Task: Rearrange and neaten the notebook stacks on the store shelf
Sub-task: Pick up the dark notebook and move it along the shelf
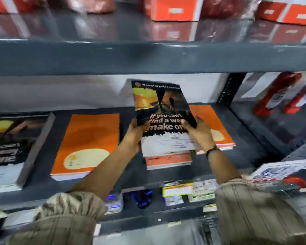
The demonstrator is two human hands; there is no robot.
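Gripping a glossy dark notebook (pixel 162 110) by its two lower edges, both hands hold it tilted up over the middle shelf (pixel 127 175) in the head view. The left hand (pixel 135 134) clasps the left edge with its thumb on the cover; the right hand (pixel 199 133) clasps the right edge, and a dark band (pixel 212 150) circles that wrist. The cover shows a sunset scene and bold pale lettering, partly covered by the thumbs, above a white lower panel whose small print is too blurred to read.

Directly beneath the hands lies a short stack (pixel 169 161) of orange-covered notebooks with white page edges. Just behind the right hand, another orange stack (pixel 214 128) lies flat, half hidden by the held notebook. Left of the left hand sits a thicker orange stack (pixel 88 144) with a cream oval label. Further left, a tall stack of dark-covered notebooks (pixel 7 151) is cut off by the frame edge.

Crumpled beige sleeves (pixel 69 214) cover both forearms nearest the camera. Above the hands, orange and dark red boxes (pixel 173 9) stand blurred on the upper grey metal shelf (pixel 148 57). Below the wrists, small packets (pixel 177 190) are hard to make out.
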